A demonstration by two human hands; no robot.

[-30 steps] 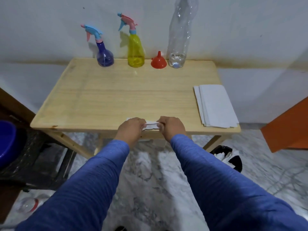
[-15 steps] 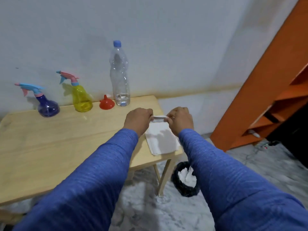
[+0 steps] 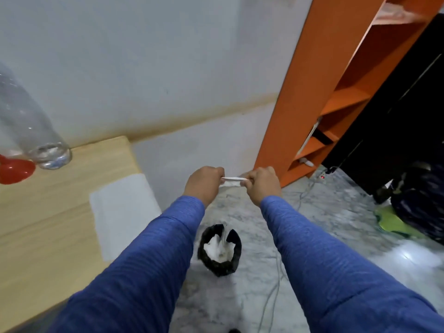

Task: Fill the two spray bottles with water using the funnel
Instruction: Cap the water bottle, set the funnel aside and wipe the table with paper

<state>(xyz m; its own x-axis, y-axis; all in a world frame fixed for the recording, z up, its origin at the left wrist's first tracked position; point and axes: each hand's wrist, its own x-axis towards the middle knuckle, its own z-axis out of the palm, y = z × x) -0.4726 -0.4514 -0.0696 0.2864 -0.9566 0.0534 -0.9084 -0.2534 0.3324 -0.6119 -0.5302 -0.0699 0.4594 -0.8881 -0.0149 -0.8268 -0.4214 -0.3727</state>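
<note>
My left hand [image 3: 205, 182] and my right hand [image 3: 262, 183] together pinch a folded white tissue [image 3: 231, 181], held in the air past the table's right end, above the floor. The red funnel [image 3: 13, 170] rests upside down at the far left on the wooden table [image 3: 48, 222]. Beside it stands the clear water bottle [image 3: 31, 131] with a little water at its bottom. Both spray bottles are out of view.
A stack of white tissues [image 3: 120, 210] lies near the table's right edge. A black bin [image 3: 219, 248] with crumpled white paper stands on the marble floor below my hands. An orange shelf unit [image 3: 319, 92] rises on the right, with cables on the floor.
My view has swung right, and both hands have carried the tissue from the table's front edge to beyond its right end, over the bin. The spray bottles have left the view.
</note>
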